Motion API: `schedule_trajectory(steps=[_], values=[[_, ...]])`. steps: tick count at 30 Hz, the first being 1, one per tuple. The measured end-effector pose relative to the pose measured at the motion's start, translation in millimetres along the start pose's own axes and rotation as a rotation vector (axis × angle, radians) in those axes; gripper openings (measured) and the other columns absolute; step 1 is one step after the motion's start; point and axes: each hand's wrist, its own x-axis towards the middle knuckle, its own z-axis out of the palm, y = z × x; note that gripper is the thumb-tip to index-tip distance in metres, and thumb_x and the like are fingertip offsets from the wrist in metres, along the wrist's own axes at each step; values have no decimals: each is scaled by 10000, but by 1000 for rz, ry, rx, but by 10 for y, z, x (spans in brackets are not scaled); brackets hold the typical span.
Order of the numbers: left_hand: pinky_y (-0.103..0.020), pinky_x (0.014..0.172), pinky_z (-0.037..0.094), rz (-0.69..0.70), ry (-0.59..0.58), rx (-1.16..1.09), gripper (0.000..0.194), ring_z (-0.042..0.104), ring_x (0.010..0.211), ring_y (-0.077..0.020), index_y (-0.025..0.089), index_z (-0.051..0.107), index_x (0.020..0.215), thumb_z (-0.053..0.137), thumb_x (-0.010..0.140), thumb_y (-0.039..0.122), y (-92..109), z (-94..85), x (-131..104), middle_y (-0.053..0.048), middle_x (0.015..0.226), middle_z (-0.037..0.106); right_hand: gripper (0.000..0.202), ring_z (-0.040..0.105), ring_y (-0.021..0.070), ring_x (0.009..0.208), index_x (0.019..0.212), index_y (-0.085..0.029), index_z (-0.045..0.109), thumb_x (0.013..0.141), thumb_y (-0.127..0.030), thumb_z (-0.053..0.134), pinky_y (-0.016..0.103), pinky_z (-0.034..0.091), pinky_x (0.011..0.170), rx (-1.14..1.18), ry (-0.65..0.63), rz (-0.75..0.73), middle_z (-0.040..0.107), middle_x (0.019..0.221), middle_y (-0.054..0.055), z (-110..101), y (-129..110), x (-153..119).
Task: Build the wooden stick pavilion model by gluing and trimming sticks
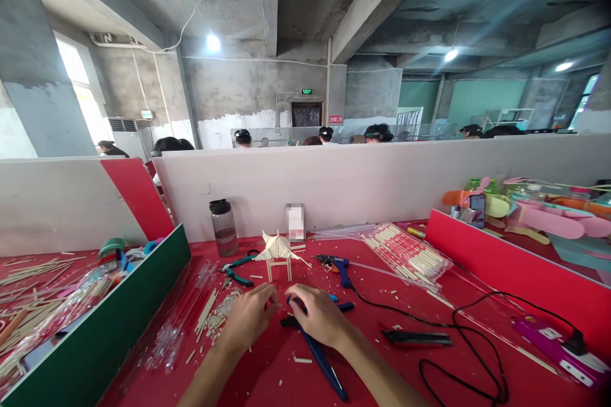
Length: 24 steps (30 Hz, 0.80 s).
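My left hand is just in front of a small pavilion model built of pale wooden sticks. Its fingers are curled together; anything between them is too small to make out. Close beside it on the right, my right hand also has bent, closed fingertips, and what they hold, if anything, is hidden. Beneath the right hand lies a long blue-handled tool, its head partly covered. Pliers with teal handles rest left of the model. A blue glue gun lies to the model's right.
Stick offcuts litter the red table. A bottle stands at the back left. Bagged sticks, a black utility knife, a looping cable and a purple power strip occupy the right. Green and red dividers flank the workspace.
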Motion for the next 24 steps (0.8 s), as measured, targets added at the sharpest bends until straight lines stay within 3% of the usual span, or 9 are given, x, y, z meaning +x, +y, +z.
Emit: schedule_trajectory(steps=[8, 12, 17, 19, 24], values=[[-256, 667, 408, -103, -58, 160, 258, 700, 902, -226, 230, 641, 919, 404, 1001, 291, -498, -177, 23, -53, 945, 740, 234, 700, 195, 892, 1122, -248, 633, 957, -206, 473, 268, 498, 781, -50, 47, 45, 740, 1019, 37, -67, 130, 15], [-269, 696, 451, -175, -92, 248, 302, 707, 983, -245, 246, 638, 1113, 363, 992, 220, -656, -267, 19, -80, 1118, 734, 231, 699, 197, 908, 1124, -240, 633, 966, -215, 466, 272, 494, 798, -75, 76, 56, 741, 1022, 40, -135, 179, 27], [-309, 732, 488, -277, -179, 354, 575, 702, 1051, -288, 260, 472, 1426, 424, 885, 69, -763, -345, -30, -109, 1197, 727, 216, 705, 197, 897, 1088, -230, 639, 962, -203, 466, 283, 500, 797, -58, 110, 56, 744, 1021, 49, -188, 232, 44], [-315, 731, 493, -293, -170, 346, 576, 703, 1048, -296, 247, 494, 1401, 455, 859, 59, -808, -352, -51, -122, 1210, 720, 206, 703, 194, 885, 1073, -225, 637, 957, -198, 469, 283, 504, 792, -45, 125, 58, 742, 1000, 49, -195, 268, 47], [-301, 688, 471, -304, -110, 298, 213, 714, 984, -295, 231, 672, 1030, 487, 941, 288, -835, -397, -67, -98, 1074, 754, 183, 699, 194, 855, 1048, -216, 628, 946, -198, 477, 290, 514, 771, -17, 140, 65, 735, 957, 53, -208, 357, 43]])
